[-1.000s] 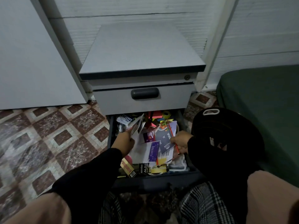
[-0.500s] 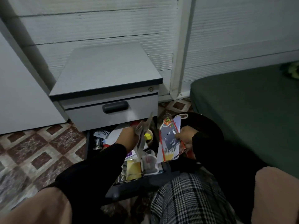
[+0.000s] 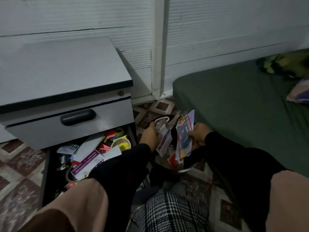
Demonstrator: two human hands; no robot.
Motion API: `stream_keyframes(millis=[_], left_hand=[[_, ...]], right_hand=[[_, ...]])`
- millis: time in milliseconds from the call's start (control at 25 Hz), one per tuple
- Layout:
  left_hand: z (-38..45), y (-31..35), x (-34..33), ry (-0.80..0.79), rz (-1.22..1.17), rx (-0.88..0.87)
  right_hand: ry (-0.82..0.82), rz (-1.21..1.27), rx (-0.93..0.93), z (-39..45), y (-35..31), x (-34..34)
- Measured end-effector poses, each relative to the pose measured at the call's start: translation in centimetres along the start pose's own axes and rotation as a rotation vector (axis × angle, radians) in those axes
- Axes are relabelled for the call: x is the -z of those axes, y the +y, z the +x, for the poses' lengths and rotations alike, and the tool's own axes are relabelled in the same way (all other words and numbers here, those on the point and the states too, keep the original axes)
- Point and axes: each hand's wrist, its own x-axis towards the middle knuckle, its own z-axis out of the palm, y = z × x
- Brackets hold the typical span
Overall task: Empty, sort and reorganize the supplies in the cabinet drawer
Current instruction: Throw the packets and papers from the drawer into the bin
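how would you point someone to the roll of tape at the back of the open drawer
Start at the grey cabinet and look into its open lower drawer. At the back right corner, under the closed upper drawer front, sits the tape roll: a pale ring with a yellow block in its hole, unlike the flat cards and packets around it.
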Motion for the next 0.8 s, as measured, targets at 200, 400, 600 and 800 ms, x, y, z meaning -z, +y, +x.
stream_keyframes(millis=[200, 400, 600, 800], left_hand=[[1.7, -1.3, -1.4, -0.108, -0.074, 0.071], [0.6, -3.2, 0.6, -0.065, -0.127, 0.096], [-2.4, -7.9, 4.8, 0.015, -0.167, 0.078], [-6.7, -15.4, 10.1, 0.034, -0.021, 0.15]], right_hand=[[-0.102, 0.129, -0.133, 0.4, 0.3, -0.7], [-0.12, 0.115, -0.104, 0.0, -0.2, -1.7], [-0.178, 0.088, -0.047, -1.6, -2.7, -4.4], [-0.326, -0.033, 0.035, -3.8, -6.1, -11.0]])
